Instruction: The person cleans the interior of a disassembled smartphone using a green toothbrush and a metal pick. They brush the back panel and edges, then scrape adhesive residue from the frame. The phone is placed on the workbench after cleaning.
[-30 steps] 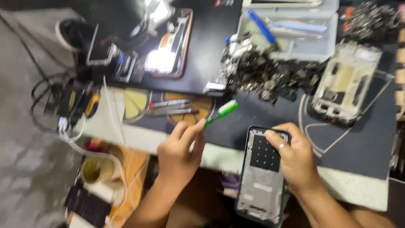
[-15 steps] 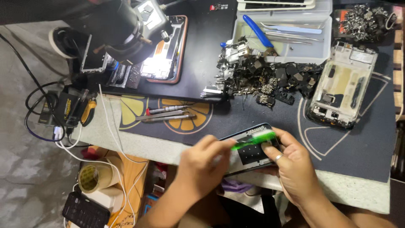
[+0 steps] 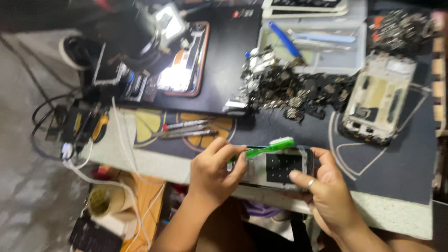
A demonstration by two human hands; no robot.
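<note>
Cluttered workbench (image 3: 396,168), left hand (image 3: 215,173) gripping green toothbrush (image 3: 268,147) over phone frame (image 3: 277,168) clasped in right hand (image 3: 326,196).

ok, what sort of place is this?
Most likely a phone repair bench. A heap of small loose phone parts, a stripped phone frame and an opened phone under a bright light lie on a dark work mat.

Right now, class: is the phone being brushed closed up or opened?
Opened. The dismantled phone frame shows bare inner parts, held by the right hand; the left hand holds the green toothbrush.
</note>
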